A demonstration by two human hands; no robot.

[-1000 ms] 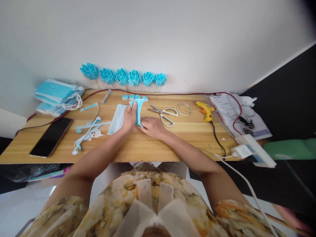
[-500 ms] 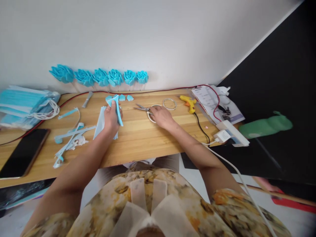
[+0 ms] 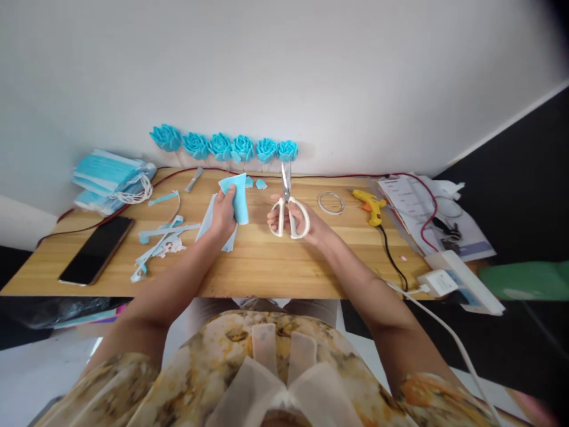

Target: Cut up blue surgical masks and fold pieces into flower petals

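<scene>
My left hand [image 3: 225,212] pinches a folded piece of blue face-mask fabric [image 3: 240,200], thumb on top. Beneath that hand lie more pale blue fabric sheets [image 3: 206,220] on the table. In my right hand [image 3: 299,214] are white-handled scissors [image 3: 287,196], raised off the table with the blades pointing away from me and slightly parted; fingers pass through the handles. Small cut blue pieces [image 3: 261,184] lie just beyond my left hand. Several blue fabric flowers [image 3: 242,147] on thin stems lean in a row against the wall.
At the left are a stack of face masks [image 3: 106,175], a phone [image 3: 96,250] and cut strips [image 3: 155,252]. To the right sit a wire ring [image 3: 331,203], a yellow glue gun [image 3: 371,205], papers [image 3: 400,193], a power strip [image 3: 464,284] and a green bottle [image 3: 524,280].
My right hand has lifted the scissors off the table and turned their blades away from me. The fabric in my left hand now faces me more broadly. The view has shifted left.
</scene>
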